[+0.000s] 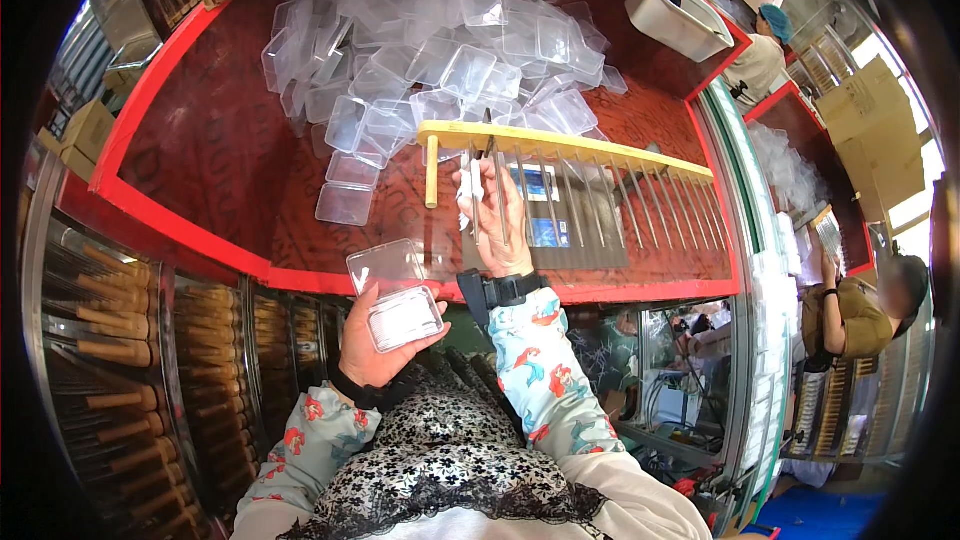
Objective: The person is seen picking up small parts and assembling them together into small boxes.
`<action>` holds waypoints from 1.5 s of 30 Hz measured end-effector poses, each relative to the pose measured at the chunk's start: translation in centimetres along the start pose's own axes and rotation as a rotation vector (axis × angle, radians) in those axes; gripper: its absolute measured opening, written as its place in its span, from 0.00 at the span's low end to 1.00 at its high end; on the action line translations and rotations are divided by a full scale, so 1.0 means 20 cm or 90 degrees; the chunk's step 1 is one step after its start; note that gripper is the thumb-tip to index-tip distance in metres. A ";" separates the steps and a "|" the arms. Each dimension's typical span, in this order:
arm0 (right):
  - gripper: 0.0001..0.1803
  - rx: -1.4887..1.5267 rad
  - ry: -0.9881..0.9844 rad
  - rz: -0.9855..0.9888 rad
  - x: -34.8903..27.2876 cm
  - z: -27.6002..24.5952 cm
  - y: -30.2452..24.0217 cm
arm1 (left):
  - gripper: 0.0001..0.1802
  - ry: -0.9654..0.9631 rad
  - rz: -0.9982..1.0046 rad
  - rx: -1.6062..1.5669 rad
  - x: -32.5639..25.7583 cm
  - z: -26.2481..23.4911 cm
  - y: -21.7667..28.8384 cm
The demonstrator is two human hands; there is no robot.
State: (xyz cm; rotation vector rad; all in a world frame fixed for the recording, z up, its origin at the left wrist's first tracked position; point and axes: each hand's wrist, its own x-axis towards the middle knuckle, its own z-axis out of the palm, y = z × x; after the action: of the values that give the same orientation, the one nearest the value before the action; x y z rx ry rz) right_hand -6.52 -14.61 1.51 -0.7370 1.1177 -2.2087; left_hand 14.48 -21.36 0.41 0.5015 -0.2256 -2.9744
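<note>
Near the front edge of the red-rimmed table (200, 230), your left hand (375, 340) holds an open clear hinged case (397, 300), fingers closed around its base, lid tilted up. Your right hand (500, 225) is raised to the yellow wooden rack (560, 145), fingers pinched on thin metal rods (490, 195) hanging from it, with a small white piece against them. Behind the rack, a heap of empty clear cases (440, 50) covers the table. A white bin (675, 20) stands at the far right corner.

right hand (500, 225) grip hiding small white item, co-worker's face blurred
</note>
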 end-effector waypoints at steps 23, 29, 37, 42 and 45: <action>0.34 -0.933 0.258 0.020 -0.84 -0.15 -0.59 | 0.35 -0.025 -0.425 0.207 0.39 0.19 -0.54; 0.15 -0.558 0.335 0.024 -0.85 -0.44 -0.59 | 0.44 -0.098 -0.499 0.250 0.49 0.33 -0.71; 0.13 -0.675 0.098 -0.188 -1.02 -0.46 -0.68 | 0.43 -0.015 -0.512 0.103 0.59 0.44 -0.80; 0.14 -0.305 0.327 -0.031 -1.02 -0.59 -0.70 | 0.39 -0.321 0.095 0.672 0.63 0.50 -0.89; 0.16 -0.269 0.331 -0.002 -0.99 -0.53 -0.76 | 0.25 -0.357 -0.019 0.938 0.67 0.46 -0.75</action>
State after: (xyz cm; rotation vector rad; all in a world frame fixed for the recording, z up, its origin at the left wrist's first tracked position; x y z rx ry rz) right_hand -3.36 12.29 4.46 -0.3178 1.8755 -2.2527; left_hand -2.60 -7.38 2.36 -0.3072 -2.4049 -2.3010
